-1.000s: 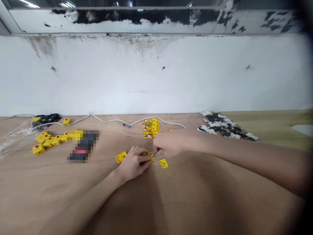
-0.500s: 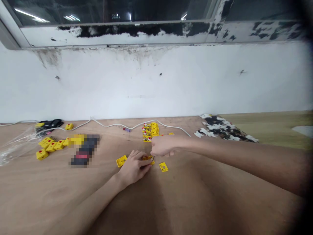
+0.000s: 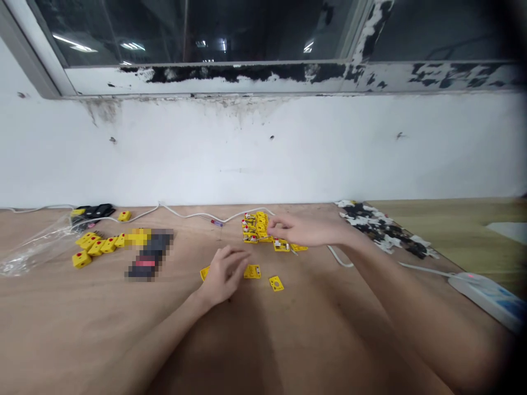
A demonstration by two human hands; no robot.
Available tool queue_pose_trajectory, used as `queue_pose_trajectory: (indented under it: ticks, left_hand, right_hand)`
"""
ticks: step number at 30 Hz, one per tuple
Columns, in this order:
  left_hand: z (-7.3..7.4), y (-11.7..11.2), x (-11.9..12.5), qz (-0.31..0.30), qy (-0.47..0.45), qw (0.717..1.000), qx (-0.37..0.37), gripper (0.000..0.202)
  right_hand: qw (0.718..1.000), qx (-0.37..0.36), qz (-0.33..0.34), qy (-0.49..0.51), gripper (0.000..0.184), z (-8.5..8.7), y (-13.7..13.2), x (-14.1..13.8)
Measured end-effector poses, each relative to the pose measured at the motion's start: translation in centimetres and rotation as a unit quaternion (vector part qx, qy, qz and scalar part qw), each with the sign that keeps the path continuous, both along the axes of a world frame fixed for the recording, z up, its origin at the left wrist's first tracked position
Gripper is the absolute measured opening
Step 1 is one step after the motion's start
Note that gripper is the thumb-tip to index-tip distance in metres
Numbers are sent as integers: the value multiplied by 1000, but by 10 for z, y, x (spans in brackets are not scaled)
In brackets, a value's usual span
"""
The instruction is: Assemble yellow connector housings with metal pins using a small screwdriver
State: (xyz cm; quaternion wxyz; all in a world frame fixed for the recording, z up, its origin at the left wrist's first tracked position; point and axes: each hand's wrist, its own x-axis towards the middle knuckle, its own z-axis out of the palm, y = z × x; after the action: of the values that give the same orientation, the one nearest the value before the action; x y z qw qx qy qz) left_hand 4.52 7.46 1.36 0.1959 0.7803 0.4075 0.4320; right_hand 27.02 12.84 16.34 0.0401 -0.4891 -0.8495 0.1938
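Hovering over the worktop [image 3: 61, 323], the right hand [image 3: 307, 230] keeps its loosely spread fingers [image 3: 278, 221] empty at the edge of a heap of yellow plates [image 3: 257, 226], while the left hand [image 3: 224, 276] lies open just beside a loose yellow plate [image 3: 252, 271].

Head-worn view, forward and down, close above left hand [image 3: 224, 277] and right hand [image 3: 308, 230], across plywood bench [image 3: 61, 329] to white wall [image 3: 263, 153]

On the plywood bench [image 3: 82, 329], a pile of plastic plates [image 3: 256, 227] lies behind two loose plates [image 3: 252, 271]; a screwdriver [image 3: 217, 223] lies left of the pile, just before a cable [image 3: 193, 215]; further left, plastic blocks [image 3: 93, 245] sit beside a plastic bag [image 3: 33, 258]; right of the pile lies a patterned mat [image 3: 382, 227], with a power strip [image 3: 486, 296] before it; a wall [image 3: 247, 153] stands behind everything
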Motion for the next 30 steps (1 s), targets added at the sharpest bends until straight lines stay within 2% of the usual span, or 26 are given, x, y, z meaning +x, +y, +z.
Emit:
queue_pose_trajectory:
  ticks: [3,5,7,9,12,14,17,19,22,25,30]
  left_hand:
    - [15,7,-13,78,-177,978,-82,35]
    - [21,9,-26,101,-201,968,-111,37]
    - [22,6,-38,84,-116,984,-101,30]
    - [17,-2,-47,59,23,996,-68,24]
    - [2,-15,-49,41,182,982,-19,25]
    - [-7,-22,-46,39,219,975,-8,20]
    - [-13,-25,-42,61,221,973,12,15]
    - [-13,-25,-41,67,220,973,30,19]
    - [-12,-23,-38,31,239,969,49,35]
    - [-13,-22,-34,3,244,968,52,29]
    - [-13,-22,-34,27,233,972,33,22]
  right_hand:
    - [988,-20,7,156,26,-33,-6,20]
    - [971,-2,-2,240,28,-67,-16,28]
    - [959,7,-28,283,30,-102,-28,33]
    - [953,24,-50,299,27,-131,-40,37]
    - [952,44,-54,296,22,-156,-55,42]
    - [957,68,-30,280,18,-162,-62,43]
    - [959,99,6,265,14,-165,-65,44]
    - [957,109,14,268,13,-167,-64,43]
    - [952,114,8,284,13,-170,-63,42]
    - [949,117,1,293,15,-172,-63,43]
    - [946,122,-3,299,16,-172,-66,44]
